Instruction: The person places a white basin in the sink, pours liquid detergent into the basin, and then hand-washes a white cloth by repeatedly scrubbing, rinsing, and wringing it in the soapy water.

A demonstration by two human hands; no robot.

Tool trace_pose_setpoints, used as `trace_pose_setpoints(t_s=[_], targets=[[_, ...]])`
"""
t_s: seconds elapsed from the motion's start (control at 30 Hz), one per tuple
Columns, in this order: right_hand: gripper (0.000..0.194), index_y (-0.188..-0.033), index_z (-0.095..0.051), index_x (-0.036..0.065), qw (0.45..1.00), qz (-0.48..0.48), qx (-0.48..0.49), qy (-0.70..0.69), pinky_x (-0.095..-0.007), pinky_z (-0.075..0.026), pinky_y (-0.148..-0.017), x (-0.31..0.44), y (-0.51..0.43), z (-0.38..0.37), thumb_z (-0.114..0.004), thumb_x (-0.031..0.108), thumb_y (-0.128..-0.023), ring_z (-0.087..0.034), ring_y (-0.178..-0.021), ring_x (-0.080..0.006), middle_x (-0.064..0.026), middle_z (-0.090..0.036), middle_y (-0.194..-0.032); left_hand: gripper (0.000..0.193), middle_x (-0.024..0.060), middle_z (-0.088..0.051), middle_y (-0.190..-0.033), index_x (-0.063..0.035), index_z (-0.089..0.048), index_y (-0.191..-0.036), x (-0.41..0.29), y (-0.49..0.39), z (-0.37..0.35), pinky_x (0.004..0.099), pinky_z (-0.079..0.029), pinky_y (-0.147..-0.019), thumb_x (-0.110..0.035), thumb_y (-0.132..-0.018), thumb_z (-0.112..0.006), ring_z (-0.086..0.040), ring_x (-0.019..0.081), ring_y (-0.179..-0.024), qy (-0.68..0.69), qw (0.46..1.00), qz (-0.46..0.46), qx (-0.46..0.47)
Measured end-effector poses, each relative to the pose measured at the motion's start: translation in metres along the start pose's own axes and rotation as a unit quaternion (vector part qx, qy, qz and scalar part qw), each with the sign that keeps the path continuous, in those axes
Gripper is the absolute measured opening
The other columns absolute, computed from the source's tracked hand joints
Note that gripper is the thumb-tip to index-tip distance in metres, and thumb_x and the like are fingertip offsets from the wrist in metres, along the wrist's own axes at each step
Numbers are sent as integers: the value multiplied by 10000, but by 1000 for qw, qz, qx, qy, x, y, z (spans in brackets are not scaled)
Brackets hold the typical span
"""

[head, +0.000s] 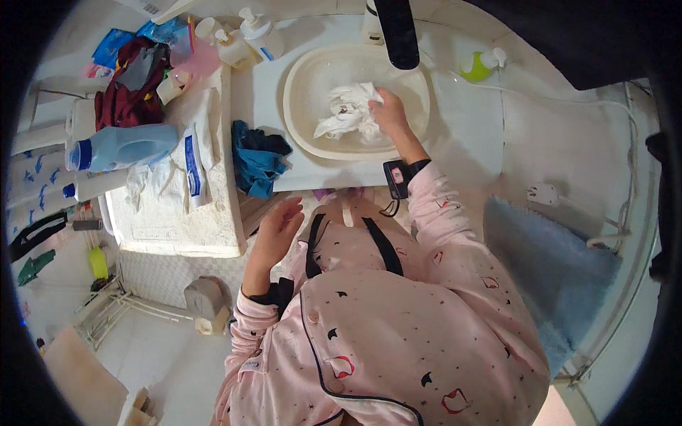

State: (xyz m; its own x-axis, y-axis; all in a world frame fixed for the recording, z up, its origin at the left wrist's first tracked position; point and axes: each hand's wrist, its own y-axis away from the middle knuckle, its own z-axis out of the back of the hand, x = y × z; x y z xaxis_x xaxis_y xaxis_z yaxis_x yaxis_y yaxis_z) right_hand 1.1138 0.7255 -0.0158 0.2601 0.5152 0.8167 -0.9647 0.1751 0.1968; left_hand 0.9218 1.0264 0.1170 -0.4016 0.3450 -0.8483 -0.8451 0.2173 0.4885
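Note:
My right hand [389, 113] grips a bunched white cloth [346, 112] inside an oval cream sink basin [290, 114]. The cloth looks wet, and its lower folds rest in the basin. A black faucet [400, 37] reaches over the basin's far side, above my hand. My left hand [277, 229] hangs in front of the counter's near edge, holding nothing, with its fingers slightly bent and apart. Just beyond it, a crumpled teal-blue cloth [260, 160] lies on the counter left of the basin.
On the left, a white washing machine or cabinet top [160, 229] bears a blue detergent bottle [128, 146], a tube [194, 165] and maroon fabric [125, 101]. Pump bottles [261, 34] stand behind. A green pump bottle [477, 66] and a white plug [542, 193] are at right.

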Motion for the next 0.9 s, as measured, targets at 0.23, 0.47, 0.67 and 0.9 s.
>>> trace_pose_setpoints(t_s=[0.23, 0.47, 0.67, 0.9], targets=[[935, -1463, -266, 80, 976, 34, -4, 213, -542, -323, -1047, 12, 14, 10, -714, 481, -747, -155, -1393, -453, -272, -214, -1495, 309, 101, -639, -1101, 7, -540, -1232, -2, -20, 21, 256, -469, -859, -92, -941, -567, -594, 135, -1008, 34, 998, -35, 26], [918, -1474, -280, 193, 877, 34, 194, 437, -625, -304, -1024, -42, 19, -52, -627, 626, -742, -121, -1402, -446, -227, -150, -1528, 318, 111, -647, -1040, -4, -537, -1238, 7, -35, 26, 260, -482, -828, -93, -935, -573, -599, 138, -972, -13, 997, -55, 58], [389, -1120, -628, 30, 908, 92, 207, 353, -384, -499, -827, -27, 0, -20, -553, 294, -845, -666, -906, -318, -181, -676, -1012, 323, 112, -647, -1047, 0, -533, -1238, 12, -54, 19, 271, -492, -818, -87, -930, -576, -607, 144, -959, -26, 995, -32, 93], [268, -1132, -629, 45, 915, -219, 44, -335, -266, -496, -733, -12, 12, 36, -541, 113, -888, -609, -789, -136, -62, -662, -981, 326, 128, -648, -1034, 9, -542, -1226, 2, -94, -3, 293, -497, -810, -101, -922, -582, -617, 170, -925, -25, 992, -64, 102]])
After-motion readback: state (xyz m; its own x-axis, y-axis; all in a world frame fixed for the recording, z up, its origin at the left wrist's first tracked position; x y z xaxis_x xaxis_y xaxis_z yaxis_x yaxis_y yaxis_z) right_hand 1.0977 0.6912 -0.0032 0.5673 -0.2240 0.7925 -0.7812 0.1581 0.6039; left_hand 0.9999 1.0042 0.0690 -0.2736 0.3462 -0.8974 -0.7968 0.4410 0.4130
